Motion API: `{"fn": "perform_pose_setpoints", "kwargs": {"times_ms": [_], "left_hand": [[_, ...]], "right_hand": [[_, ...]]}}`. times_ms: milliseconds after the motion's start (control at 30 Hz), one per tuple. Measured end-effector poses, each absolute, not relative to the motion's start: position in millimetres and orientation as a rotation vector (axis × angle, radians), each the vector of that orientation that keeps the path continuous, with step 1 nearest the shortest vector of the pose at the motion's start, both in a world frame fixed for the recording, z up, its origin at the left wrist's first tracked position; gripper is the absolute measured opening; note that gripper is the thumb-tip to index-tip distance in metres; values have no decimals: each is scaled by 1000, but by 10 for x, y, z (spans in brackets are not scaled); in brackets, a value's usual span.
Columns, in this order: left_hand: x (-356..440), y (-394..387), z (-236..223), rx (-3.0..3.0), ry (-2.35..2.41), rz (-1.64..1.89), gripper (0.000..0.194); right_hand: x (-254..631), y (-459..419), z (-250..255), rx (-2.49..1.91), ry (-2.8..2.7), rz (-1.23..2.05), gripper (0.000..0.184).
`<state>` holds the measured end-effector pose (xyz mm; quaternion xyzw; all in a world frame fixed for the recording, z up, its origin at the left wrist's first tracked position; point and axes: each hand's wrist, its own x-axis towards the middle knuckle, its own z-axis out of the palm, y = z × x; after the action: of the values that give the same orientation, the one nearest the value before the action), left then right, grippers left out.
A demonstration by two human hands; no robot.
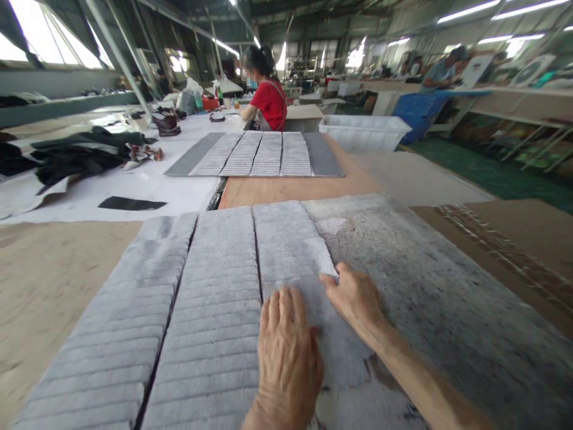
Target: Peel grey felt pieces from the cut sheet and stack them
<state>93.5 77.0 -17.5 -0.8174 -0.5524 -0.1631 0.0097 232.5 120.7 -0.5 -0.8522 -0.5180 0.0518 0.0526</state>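
Left hand point(289, 346) flat on, right hand point(356, 295) pinching, grey fabric point(290, 245) — white bin point(364, 134) beyond, contents unclear.

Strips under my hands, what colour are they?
The strips are pale grey, seen best in the head view.
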Motion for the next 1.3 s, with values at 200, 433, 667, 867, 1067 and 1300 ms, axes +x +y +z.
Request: {"fn": "perform_pose_setpoints", "kwargs": {"times_ms": [200,433,667,867,1067,1300], "left_hand": [[979,584,-394,-2609,-1672,-553,53],[994,600,-378,-2631,-1678,-536,54],[877,749,-172,-2723,-1747,-446,40],[675,965,-56,-2710,-1780,-440,29],[641,1024,-7,-2732,-1793,-332,20],[627,1253,16,-2706,-1867,-243,20]], "right_hand": [[2254,1113,23,-2457,-1702,-139,23],[2461,1138,-30,-2030,-2054,-116,23],[2525,1199,-105,-1836,-2144,-102,21],[2533,1198,-170,-1769,-2132,-75,15],[2569,1242,-132,-1788,-2135,-28,13],[2594,1284,-42,-2010,-1984,90,18]]}}
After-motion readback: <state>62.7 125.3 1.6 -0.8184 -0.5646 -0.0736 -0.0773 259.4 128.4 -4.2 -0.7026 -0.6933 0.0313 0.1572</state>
